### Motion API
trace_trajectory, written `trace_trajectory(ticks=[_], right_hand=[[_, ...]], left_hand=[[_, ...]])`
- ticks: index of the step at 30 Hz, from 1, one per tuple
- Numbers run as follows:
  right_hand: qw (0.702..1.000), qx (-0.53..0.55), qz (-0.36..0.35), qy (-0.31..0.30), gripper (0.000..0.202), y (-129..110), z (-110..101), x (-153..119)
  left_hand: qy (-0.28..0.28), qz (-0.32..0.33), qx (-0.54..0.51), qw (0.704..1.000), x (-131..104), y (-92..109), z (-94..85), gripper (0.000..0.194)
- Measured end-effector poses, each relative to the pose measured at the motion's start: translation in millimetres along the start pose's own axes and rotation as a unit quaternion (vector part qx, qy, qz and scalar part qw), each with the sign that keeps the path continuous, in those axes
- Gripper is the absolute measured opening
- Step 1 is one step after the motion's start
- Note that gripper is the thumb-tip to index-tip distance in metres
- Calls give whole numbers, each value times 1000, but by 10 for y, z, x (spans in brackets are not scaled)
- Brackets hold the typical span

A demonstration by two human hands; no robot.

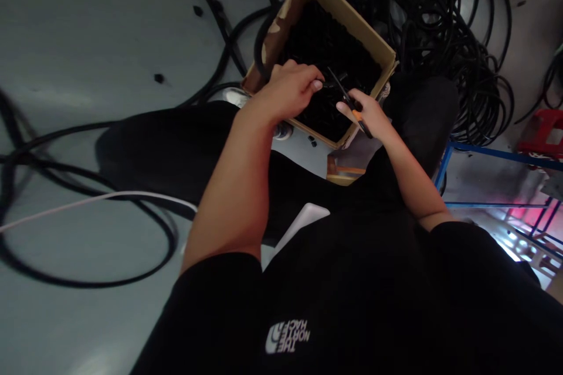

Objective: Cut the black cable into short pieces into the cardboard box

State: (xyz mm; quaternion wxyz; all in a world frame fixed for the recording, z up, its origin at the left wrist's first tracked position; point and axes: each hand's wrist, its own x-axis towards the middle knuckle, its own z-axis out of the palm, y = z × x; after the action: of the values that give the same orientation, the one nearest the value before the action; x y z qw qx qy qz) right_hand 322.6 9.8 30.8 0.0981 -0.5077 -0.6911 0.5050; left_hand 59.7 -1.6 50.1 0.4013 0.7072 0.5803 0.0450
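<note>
Over a cardboard box (360, 17), my left hand (294, 89) is closed round a black rubber hose (329, 84), whose end sticks out past my fingertips. In my right hand (372, 114) is a pair of scissors (338, 82) with black and orange handles. Their blades point up and left, close beside the hose end. From this angle I cannot tell whether they touch it. Inside the box lies a dark heap of short black pieces (316, 32), too dim to make out singly.
Tangled black hose coils (466, 70) lie on the floor beyond and right of the box. More loops (101, 284) cross the floor at left, with a white cable (109, 194). Small black bits (159, 78) are scattered about. A blue frame (484, 153) and a red object (543, 132) stand at right.
</note>
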Motion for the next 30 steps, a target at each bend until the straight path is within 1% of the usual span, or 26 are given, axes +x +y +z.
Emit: trace_trajectory(ticks=[4,8,10,12,16,19,22,24,27,30], right_hand=[[1000,7,1,-14,78,47,3,-31],[999,14,-4,-37,75,13,-31,-21],[999,9,-7,-31,75,-7,-59,-8],[1000,0,-6,-20,76,-14,-81,-6],[1000,-6,2,-23,80,-15,-92,-55],[999,16,8,-36,81,-26,-76,-92],[998,47,21,-42,78,-12,-39,-93],[996,69,34,-36,75,25,-11,-88],[995,86,43,-31,71,104,20,-87],[996,77,44,-28,67,173,35,-71]], left_hand=[[-12,7,2,1000,21,-21,43,49],[-22,12,9,1000,69,18,115,44],[-23,8,15,1000,58,59,87,45],[-19,3,21,1000,27,83,22,48],[1,-17,9,1000,-20,41,-90,49],[3,-20,-13,1000,-21,3,-100,49],[4,-15,-10,1000,-7,-9,-62,47],[29,-10,-20,999,12,-34,-17,44],[81,-14,-66,994,61,-119,80,40],[128,-16,-116,985,127,-196,190,42]])
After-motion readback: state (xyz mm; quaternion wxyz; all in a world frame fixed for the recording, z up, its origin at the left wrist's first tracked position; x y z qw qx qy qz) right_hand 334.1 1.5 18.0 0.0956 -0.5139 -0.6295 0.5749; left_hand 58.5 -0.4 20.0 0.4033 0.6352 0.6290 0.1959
